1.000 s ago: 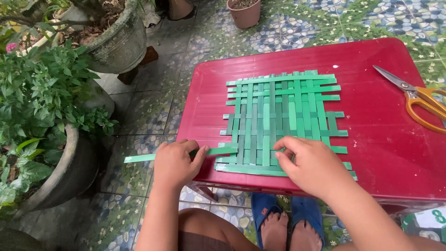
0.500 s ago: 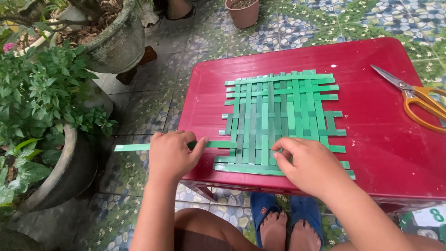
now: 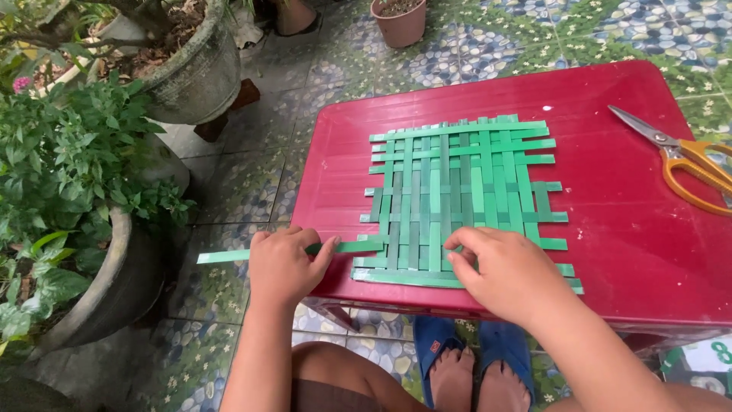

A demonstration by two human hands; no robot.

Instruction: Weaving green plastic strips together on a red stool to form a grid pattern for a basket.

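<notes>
Green paper strip (image 3: 229,255) has slid further left, out past the red worktop (image 3: 648,252) edge, pinched in the left hand (image 3: 286,263). Right hand (image 3: 507,275) still presses flat on the woven mat (image 3: 457,183), fingers together, so this row looks only partly threaded.
</notes>
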